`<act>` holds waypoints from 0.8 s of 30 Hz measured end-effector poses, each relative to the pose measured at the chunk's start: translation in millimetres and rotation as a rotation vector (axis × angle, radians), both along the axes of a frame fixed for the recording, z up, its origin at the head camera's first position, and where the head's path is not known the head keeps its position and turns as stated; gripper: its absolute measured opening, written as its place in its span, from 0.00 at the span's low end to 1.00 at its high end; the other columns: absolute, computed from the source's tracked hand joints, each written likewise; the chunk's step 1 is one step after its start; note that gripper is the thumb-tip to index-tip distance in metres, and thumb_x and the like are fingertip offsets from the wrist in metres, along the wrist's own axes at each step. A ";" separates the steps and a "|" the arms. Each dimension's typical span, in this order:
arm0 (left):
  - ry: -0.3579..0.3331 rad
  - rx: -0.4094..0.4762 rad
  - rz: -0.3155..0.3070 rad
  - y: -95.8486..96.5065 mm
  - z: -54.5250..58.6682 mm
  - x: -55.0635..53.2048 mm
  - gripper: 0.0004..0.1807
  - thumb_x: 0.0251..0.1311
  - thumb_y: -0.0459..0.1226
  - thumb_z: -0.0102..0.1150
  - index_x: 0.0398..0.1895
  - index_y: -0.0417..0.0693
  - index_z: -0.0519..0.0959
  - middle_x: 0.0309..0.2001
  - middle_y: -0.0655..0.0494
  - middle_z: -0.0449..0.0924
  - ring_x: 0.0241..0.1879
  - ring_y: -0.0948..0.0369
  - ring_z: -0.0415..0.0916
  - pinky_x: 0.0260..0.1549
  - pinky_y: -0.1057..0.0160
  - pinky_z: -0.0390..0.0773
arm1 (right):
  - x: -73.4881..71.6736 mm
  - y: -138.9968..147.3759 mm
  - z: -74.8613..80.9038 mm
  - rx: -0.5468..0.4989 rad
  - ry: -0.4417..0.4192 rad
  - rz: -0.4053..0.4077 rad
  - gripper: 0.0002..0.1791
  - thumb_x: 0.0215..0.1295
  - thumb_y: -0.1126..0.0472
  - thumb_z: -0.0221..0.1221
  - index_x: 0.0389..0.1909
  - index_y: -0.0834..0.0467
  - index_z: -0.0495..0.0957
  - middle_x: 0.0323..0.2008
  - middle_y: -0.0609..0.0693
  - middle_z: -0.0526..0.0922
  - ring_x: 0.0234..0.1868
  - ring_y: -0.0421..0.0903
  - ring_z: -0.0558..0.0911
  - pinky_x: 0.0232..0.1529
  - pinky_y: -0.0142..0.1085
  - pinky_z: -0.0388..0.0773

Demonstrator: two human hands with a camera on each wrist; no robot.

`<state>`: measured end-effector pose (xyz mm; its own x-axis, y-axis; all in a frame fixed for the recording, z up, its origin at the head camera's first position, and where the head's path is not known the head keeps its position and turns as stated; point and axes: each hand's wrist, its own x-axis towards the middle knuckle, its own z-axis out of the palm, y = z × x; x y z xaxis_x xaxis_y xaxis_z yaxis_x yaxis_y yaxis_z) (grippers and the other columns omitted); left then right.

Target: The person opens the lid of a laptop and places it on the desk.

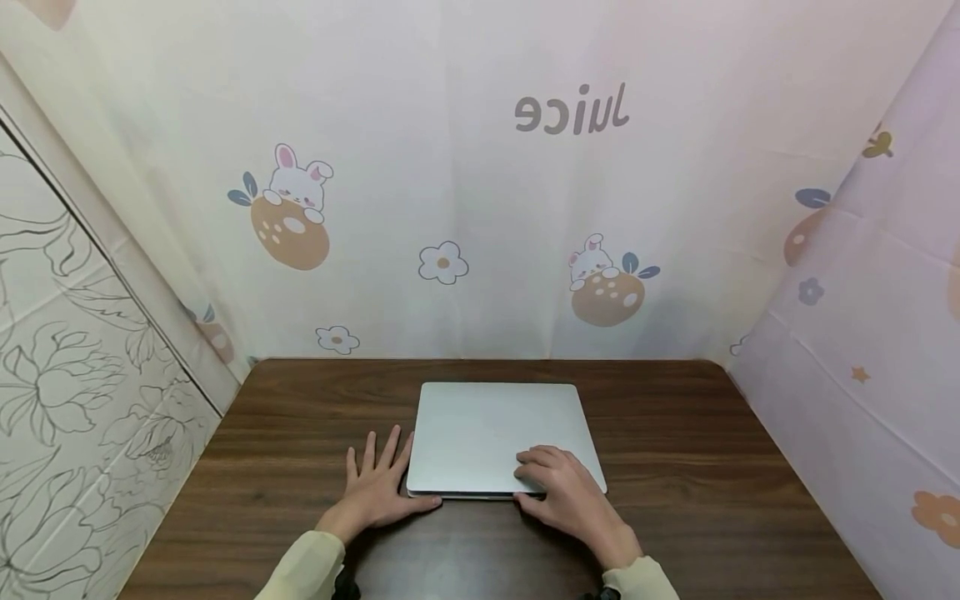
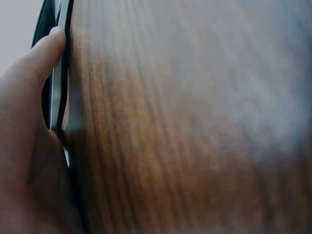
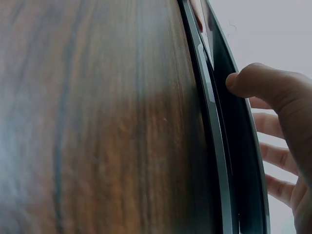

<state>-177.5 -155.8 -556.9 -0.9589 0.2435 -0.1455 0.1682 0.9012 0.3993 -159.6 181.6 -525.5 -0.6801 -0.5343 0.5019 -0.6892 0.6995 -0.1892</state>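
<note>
A silver laptop (image 1: 480, 429) lies on the wooden table, its lid (image 3: 246, 165) slightly raised from the base (image 3: 217, 134) along the front edge. My right hand (image 1: 566, 492) pinches the lid near its front right corner, thumb at the black inner face and fingers over the silver top. Spread beside the laptop's left side is my left hand (image 1: 377, 492), fingers straight on the table. Its thumb (image 2: 46, 51) touches the front edge of the base in the left wrist view. The keyboard is hidden under the lid.
The brown wood-grain table (image 1: 690, 467) reaches back to a pale curtain (image 1: 480, 183) printed with rabbits, fruit and flowers. More printed cloth hangs at the right, and a panel with line-drawn flowers (image 1: 67, 392) stands at the left.
</note>
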 end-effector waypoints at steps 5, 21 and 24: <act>-0.008 -0.009 0.002 -0.3 -3.6 -1.2 0.69 0.42 0.84 0.52 0.85 0.67 0.41 0.85 0.55 0.32 0.82 0.38 0.21 0.71 0.28 0.20 | -2.2 1.0 3.4 -0.023 0.027 0.042 0.11 0.52 0.56 0.78 0.36 0.50 0.89 0.46 0.46 0.88 0.49 0.46 0.85 0.44 0.46 0.84; -0.021 -0.010 0.018 -0.9 -6.8 -3.1 0.68 0.43 0.84 0.52 0.85 0.64 0.45 0.85 0.54 0.33 0.82 0.38 0.22 0.71 0.28 0.21 | -11.1 4.3 15.8 -0.047 0.082 0.128 0.10 0.54 0.57 0.77 0.36 0.53 0.90 0.44 0.47 0.89 0.45 0.45 0.86 0.43 0.44 0.86; -0.038 -0.013 0.016 -1.5 -5.6 -3.5 0.69 0.43 0.84 0.52 0.85 0.66 0.43 0.85 0.55 0.32 0.82 0.39 0.21 0.72 0.29 0.19 | -11.6 4.6 18.8 -0.047 0.073 0.133 0.10 0.55 0.57 0.77 0.37 0.53 0.90 0.44 0.48 0.89 0.45 0.44 0.86 0.43 0.44 0.86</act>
<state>-180.9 -157.2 -562.5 -0.9562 0.2263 -0.1855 0.1388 0.9088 0.3934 -171.2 186.1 -506.7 -0.5653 -0.5920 0.5744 -0.7885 0.5923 -0.1656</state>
